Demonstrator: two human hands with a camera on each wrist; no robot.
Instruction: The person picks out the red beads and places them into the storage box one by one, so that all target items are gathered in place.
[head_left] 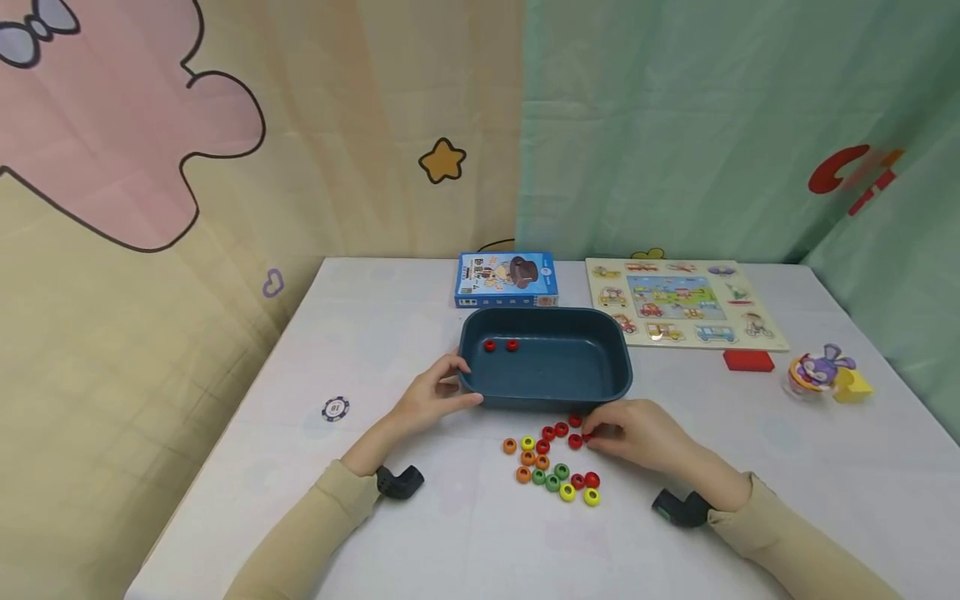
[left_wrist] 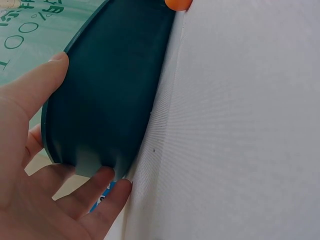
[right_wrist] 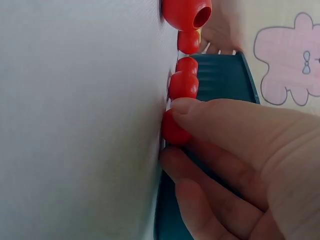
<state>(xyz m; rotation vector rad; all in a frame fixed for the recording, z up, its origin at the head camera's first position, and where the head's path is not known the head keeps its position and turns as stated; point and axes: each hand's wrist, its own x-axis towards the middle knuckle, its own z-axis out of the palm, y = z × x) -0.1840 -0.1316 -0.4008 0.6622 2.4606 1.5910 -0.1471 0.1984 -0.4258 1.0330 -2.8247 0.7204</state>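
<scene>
My left hand grips the left end of a dark teal plastic tray, thumb at one edge and fingertips against its end wall in the left wrist view. Two red beads lie inside it, toward the left. In front of the tray's right corner, my right hand pinches a red bead between thumb and index finger, close to the tabletop. More red beads lie beside those fingertips. Nearer me are several orange beads, green beads and yellow beads.
Behind the tray lies a blue picture box. A wooden vehicle puzzle board is at the back right, with a red block, a purple rabbit toy and a yellow block nearby. A chip-like disc lies left.
</scene>
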